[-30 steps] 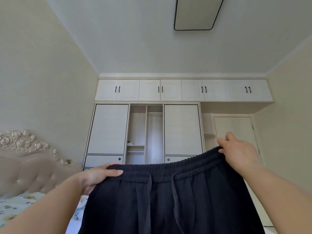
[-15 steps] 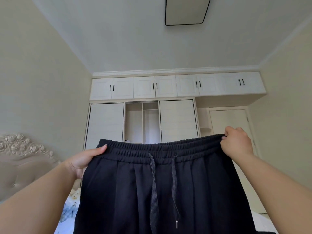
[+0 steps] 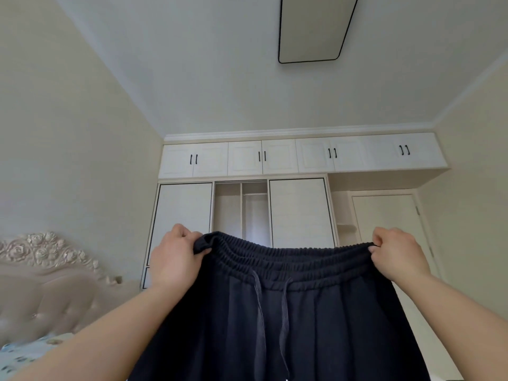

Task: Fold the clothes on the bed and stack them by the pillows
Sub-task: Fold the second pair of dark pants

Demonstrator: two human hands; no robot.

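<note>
Cream walls and a pale ceiling fill most of the view, with a white wardrobe (image 3: 244, 210) across the far wall, its middle bay standing open. At far left sits a carved headboard (image 3: 52, 270), and below it, in the bottom-left corner, a scrap of floral sheet (image 3: 24, 350) marks the bed.

Now the left hand (image 3: 173, 259): its fingers are curled tight around the left end of the waistband, bunching a fold there. Between the hands hang the trousers (image 3: 302, 325), dark, elastic-waisted, held up in the air with the front facing the person and two drawstrings (image 3: 258, 303) dangling down the middle. Over on the right, the right hand (image 3: 395, 254) pinches the other end of the waistband, fingers curled in. The band sags slightly between the two grips.

Holding it high and spread looks like a way to let the legs drop straight and show the seams before a lengthwise fold; that is a judgement, not something shown.

Plenty is out of sight. The trouser legs run off the bottom edge, so their hems and any twist cannot be seen. The mattress top, the pillows and any stack already made are hidden or out of frame. Other clothes, if there are any, do not show. A door (image 3: 384, 224) stands at right, partly behind the right hand.
</note>
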